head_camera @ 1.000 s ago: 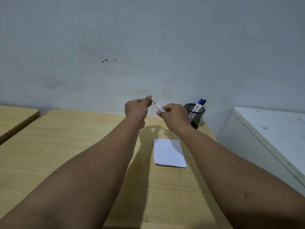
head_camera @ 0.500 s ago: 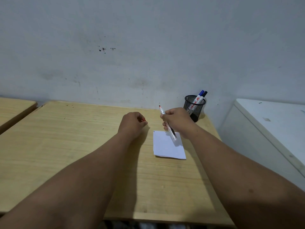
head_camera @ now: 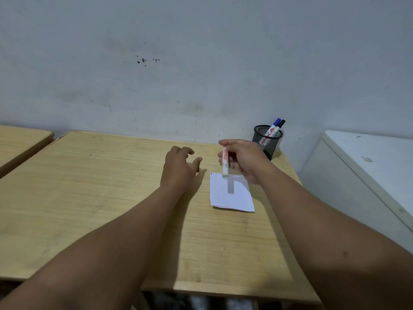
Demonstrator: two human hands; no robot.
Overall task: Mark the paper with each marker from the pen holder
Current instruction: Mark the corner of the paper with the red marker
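A white marker with red print is gripped in my right hand, nearly upright and blurred, its lower end just above the far edge of the white paper. A small dark mark sits at the paper's far left corner. My left hand hovers palm down over the wooden table, left of the paper, fingers apart; no cap shows in it. The black mesh pen holder stands at the table's far right corner, with a blue-capped marker and a black-capped marker in it.
A white cabinet stands close to the table's right side. A second wooden table lies at the far left, across a narrow gap. A grey wall runs right behind the table.
My right hand turned the marker from tip-up to nearly vertical over the paper's far edge. My left hand came down to the table and spread its fingers; the red cap is no longer visible.
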